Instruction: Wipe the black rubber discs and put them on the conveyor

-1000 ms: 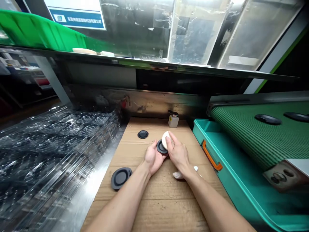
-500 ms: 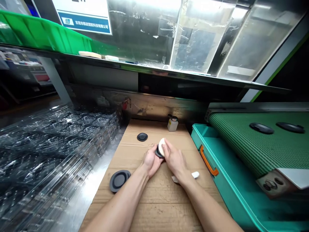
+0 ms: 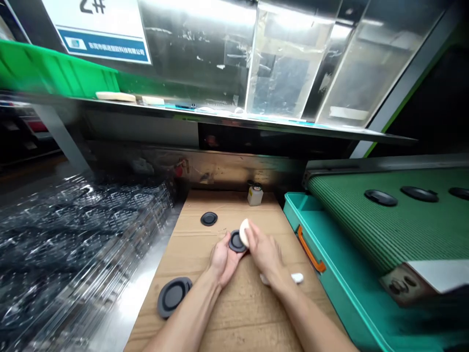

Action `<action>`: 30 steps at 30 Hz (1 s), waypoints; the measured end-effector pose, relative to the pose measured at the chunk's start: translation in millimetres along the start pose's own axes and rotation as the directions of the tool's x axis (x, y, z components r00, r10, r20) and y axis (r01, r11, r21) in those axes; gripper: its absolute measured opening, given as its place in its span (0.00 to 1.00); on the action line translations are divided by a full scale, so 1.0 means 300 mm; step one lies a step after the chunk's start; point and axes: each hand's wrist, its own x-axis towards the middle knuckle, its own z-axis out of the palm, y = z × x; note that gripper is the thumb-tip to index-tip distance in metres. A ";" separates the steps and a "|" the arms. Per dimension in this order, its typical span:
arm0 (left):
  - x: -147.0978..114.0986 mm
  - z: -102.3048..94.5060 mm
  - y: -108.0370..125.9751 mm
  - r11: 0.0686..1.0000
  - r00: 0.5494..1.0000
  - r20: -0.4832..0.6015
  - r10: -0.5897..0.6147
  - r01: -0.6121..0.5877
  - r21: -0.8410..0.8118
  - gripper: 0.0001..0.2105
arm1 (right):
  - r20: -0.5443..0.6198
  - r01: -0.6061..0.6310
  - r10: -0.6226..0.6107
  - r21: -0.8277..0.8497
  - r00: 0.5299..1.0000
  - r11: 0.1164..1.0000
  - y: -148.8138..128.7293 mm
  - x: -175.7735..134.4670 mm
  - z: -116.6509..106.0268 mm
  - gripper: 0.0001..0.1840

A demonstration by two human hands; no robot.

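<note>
My left hand (image 3: 223,261) holds a small round dark grey lid (image 3: 236,242) with a raised ring, over the cardboard sheet (image 3: 234,313). My right hand (image 3: 266,252) is closed on a cream-white round pad (image 3: 244,233), which it holds at the lid's right edge. Part of the lid lies behind the pad. Farther back on the cardboard is another small dark lid (image 3: 208,218). A larger dark lid (image 3: 174,297) lies left of my left forearm. A white object (image 3: 297,277), partly covered by my right forearm, sits on the cardboard.
A small bottle (image 3: 255,194) stands at the back of the cardboard. Clear plastic trays (image 3: 95,244) are stacked on the left. On the right are a teal bin (image 3: 351,288) with an orange handle and a green conveyor belt (image 3: 366,230) carrying dark lids. A shelf (image 3: 234,117) crosses above.
The pad has moved off the lid's face toward its right edge, so more of the lid shows. The camera view has shifted, and another lid has come into view on the belt.
</note>
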 end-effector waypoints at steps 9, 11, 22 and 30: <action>-0.005 -0.004 -0.018 0.999 0.999 0.009 0.043 -0.043 0.010 0.14 | -0.108 0.193 -0.168 0.290 0.980 0.937 -0.003 -0.050 -0.019 0.20; -0.011 0.002 -0.026 0.998 0.998 0.043 0.044 -0.046 0.035 0.14 | -0.036 0.203 -0.200 0.205 0.979 0.957 -0.030 -0.065 -0.007 0.19; -0.007 -0.004 -0.052 0.983 0.985 0.012 0.175 -0.175 0.048 0.09 | 0.029 0.143 -0.140 -0.136 0.990 0.980 -0.081 -0.053 0.003 0.19; 0.004 -0.014 -0.048 0.981 0.983 0.042 0.180 -0.182 0.069 0.09 | 0.028 0.231 -0.237 0.150 0.971 0.961 -0.034 -0.038 -0.030 0.14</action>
